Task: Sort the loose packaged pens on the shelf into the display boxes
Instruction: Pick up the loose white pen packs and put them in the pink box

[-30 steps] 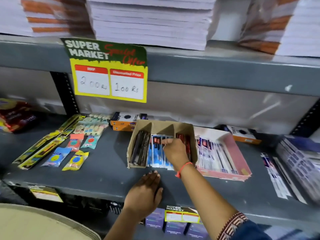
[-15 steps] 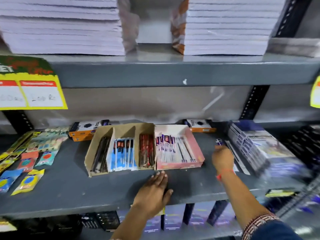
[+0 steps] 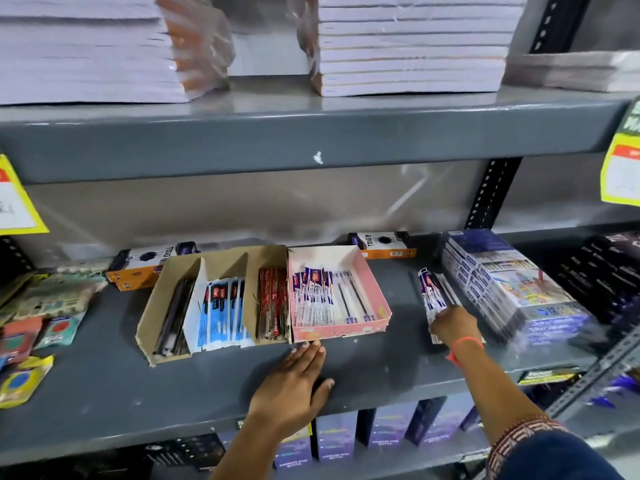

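**Picking up loose pens right of pink box**

Right hand [image 3: 453,323] closed on pen packets [image 3: 429,292], right of pink box [image 3: 377,299]. Left hand [image 3: 294,379] flat, empty, before it. Probably light, slippery, bendy; best pinched mid-length.

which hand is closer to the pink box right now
Left. The left hand lies flat on the shelf, fingertips right at the front wall of the pink box. The right hand is off to its right, on loose pens.
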